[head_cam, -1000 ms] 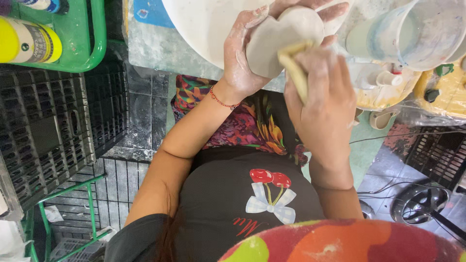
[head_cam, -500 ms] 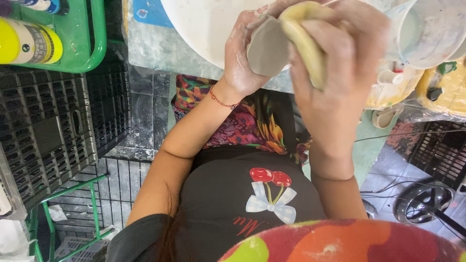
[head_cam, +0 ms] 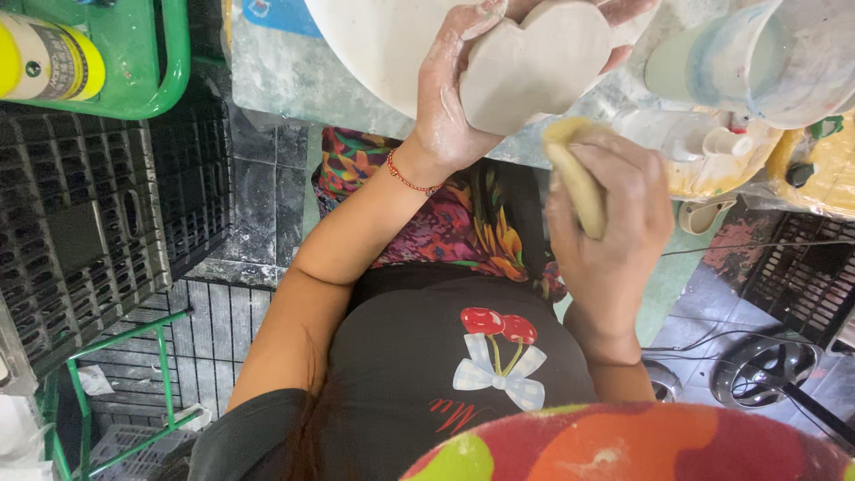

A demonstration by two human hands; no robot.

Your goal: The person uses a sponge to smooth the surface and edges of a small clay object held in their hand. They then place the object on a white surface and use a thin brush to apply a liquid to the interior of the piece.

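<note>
Clay piece: a pale, unglazed heart-shaped clay piece (head_cam: 539, 67) was held up in the air, over the near edge of the worktable (head_cam: 294, 76); its flat face was turned toward the camera
Left hand: the left hand (head_cam: 454, 98) was clamped on the clay piece, thumb on its left edge, other fingers behind it
Right hand: the right hand (head_cam: 614, 218) was closed around a yellow sponge (head_cam: 574, 183); the sponge stood almost upright, its long axis running up toward the piece
Relation: the clay piece lay above and a little to the left of the sponge; the two were near but apart; the right hand was the free one to reach it
White round board: a white round board (head_cam: 374, 40) lay on the worktable behind the left hand
Containers: a white bucket (head_cam: 766, 58) stood at the far right corner, tilted; I could not tell its content; a yellowish bowl (head_cam: 712, 156) below it held small white objects; a green tray (head_cam: 134, 62) at the left held a yellow bottle (head_cam: 49, 62)
Floor: black plastic crates (head_cam: 80, 223) stood at the left
</note>
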